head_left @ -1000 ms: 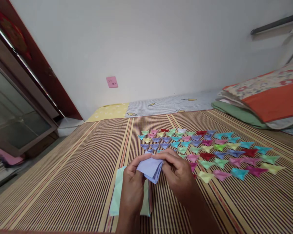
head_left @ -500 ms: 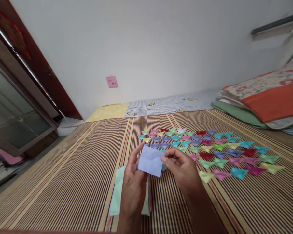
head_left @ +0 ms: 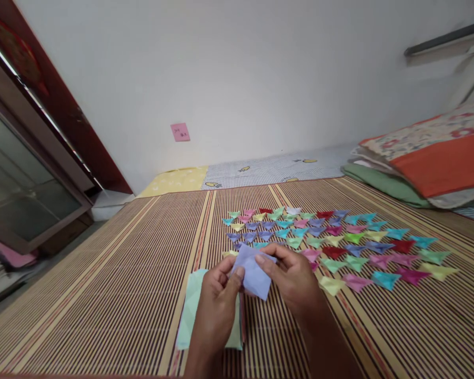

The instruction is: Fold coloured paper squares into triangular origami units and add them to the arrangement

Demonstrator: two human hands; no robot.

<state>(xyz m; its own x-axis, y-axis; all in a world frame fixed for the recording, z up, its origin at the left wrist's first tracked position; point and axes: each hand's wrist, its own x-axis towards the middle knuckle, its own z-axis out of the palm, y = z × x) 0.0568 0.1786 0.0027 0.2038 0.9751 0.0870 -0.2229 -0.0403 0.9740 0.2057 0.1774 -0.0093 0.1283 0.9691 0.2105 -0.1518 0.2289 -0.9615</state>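
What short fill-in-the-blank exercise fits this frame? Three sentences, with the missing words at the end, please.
1. The left hand and right hand both hold one lavender sheet of ____.
2. The note on the wall is ____.
3. From the person's view, most folded pieces lie to the ____ of the pale green stack.

Missing words: paper; pink; right.

Item one, our left hand [head_left: 221, 300], at 6 o'clock: left thumb [head_left: 236, 280] stretched toward 1 o'clock, fingers curled beside it in a pinch. Left forearm [head_left: 206, 359]: bare, rising from between 6 and 7.

Item two, our right hand [head_left: 296, 276], between 4 and 5 o'clock: right thumb [head_left: 269, 268] aimed at 10, index finger bent toward 9, likewise pinching. Right forearm [head_left: 327, 339]: bare, slanting toward 11.

We record thumb tips near, not touching.
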